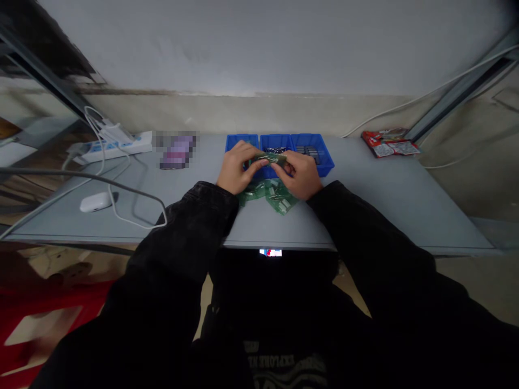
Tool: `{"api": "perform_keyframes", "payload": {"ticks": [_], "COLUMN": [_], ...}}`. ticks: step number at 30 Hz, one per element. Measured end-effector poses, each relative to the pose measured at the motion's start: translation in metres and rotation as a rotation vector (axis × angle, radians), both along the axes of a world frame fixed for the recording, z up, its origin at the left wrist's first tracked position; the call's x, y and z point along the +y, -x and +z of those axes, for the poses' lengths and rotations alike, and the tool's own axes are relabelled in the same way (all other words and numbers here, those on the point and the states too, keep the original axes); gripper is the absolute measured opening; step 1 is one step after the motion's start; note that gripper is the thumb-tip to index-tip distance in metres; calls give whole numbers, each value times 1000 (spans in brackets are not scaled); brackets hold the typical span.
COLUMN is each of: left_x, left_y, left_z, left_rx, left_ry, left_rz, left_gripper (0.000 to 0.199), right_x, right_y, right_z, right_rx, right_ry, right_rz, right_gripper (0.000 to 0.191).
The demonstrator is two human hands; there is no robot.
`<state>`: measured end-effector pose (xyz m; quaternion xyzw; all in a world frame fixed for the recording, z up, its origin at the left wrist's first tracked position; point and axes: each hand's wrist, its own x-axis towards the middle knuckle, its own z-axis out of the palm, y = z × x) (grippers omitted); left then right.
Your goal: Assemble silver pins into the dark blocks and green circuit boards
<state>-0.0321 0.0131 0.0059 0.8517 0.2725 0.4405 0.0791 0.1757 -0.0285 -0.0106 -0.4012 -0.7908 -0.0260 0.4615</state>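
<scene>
Between my two hands is a small green see-through plastic bag (271,158), stretched level above the table. The fingers of my left hand (237,166) pinch its left end, and those of my right hand (302,174) pinch its right end. Pale bits show inside it, too small to name. Below my hands, more green bags (280,198) with small metal and whitish parts lie on the table. Just behind stand blue bins (327,162) side by side; the middle one holds dark small parts, the right one grey metal pieces (308,153). My left hand partly hides the left bin.
On the grey table (377,210) a power strip (135,145) with white cables lies at the left, near a phone (177,152) and a white earbud case (95,202). A red snack packet (391,143) lies at the right rear. A wall rises behind.
</scene>
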Motion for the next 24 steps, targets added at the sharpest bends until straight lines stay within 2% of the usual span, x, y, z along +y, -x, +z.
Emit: {"api": "perform_keyframes", "payload": {"ticks": [11, 24], "left_x": [0, 2], "left_y": [-1, 0], "left_z": [0, -1], "left_rx": [-10, -44], "left_ry": [-50, -76], "left_rz": [-16, -34], "left_gripper": [26, 26], "right_x": [0, -1], "right_y": [1, 1], "right_z": [0, 0], "right_rx": [26, 13], "right_ry": [-50, -7], "right_rz": [18, -4], "right_gripper": [36, 31]}}
